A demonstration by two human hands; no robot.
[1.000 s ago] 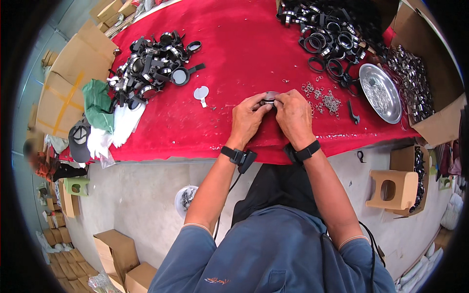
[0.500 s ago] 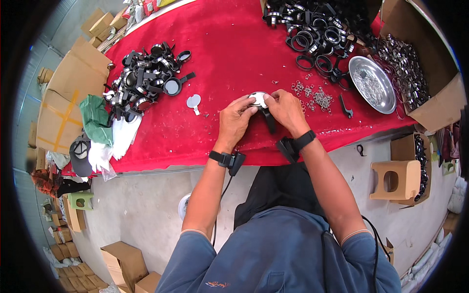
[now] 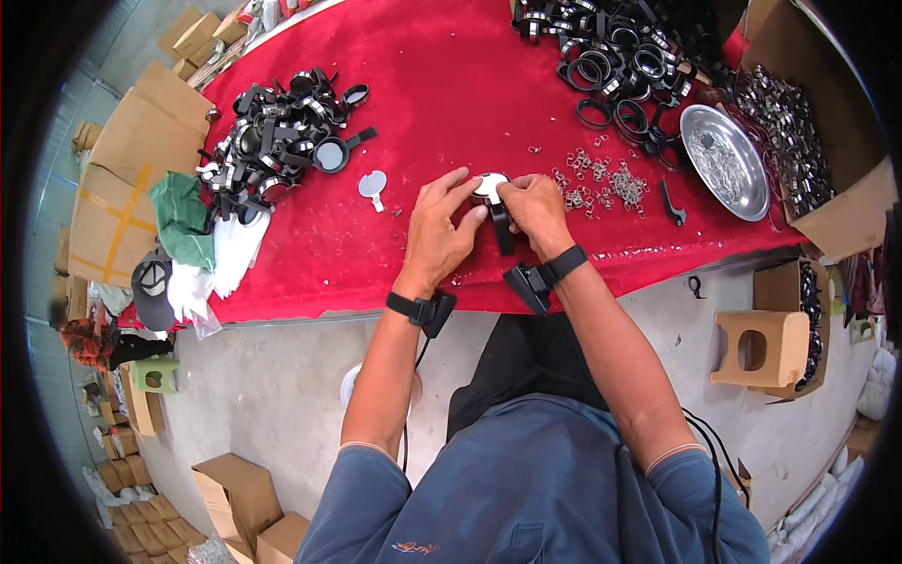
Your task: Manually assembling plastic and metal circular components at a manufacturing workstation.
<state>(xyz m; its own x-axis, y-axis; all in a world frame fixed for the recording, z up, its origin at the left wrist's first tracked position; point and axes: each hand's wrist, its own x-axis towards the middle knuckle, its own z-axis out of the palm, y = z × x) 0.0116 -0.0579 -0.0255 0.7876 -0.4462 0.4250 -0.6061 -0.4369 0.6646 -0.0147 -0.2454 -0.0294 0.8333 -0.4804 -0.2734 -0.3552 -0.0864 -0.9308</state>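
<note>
Worktop (image 3: pixel 432 103), covered in red, spreads ahead. Over its near side, the left hand (image 3: pixel 437 230) holds thumb and forefinger apart beside a black-handled disc (image 3: pixel 500 224), contact unclear; the right hand (image 3: pixel 537 213) pinches the disc's rim. This looks like positioning or checking; the next move seems to call for a steady grip. The handle points toward the worktop's near edge, long axis nearly front-to-back.

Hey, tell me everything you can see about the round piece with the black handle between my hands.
The round piece has a flat, whitish face with a darker edge and a straight black handle, plastic by its look, pointing toward you. It is over the red cloth; whether it rests there is unclear. Your right hand has its right side in its grip; your left hand seems to touch its left edge.
</note>
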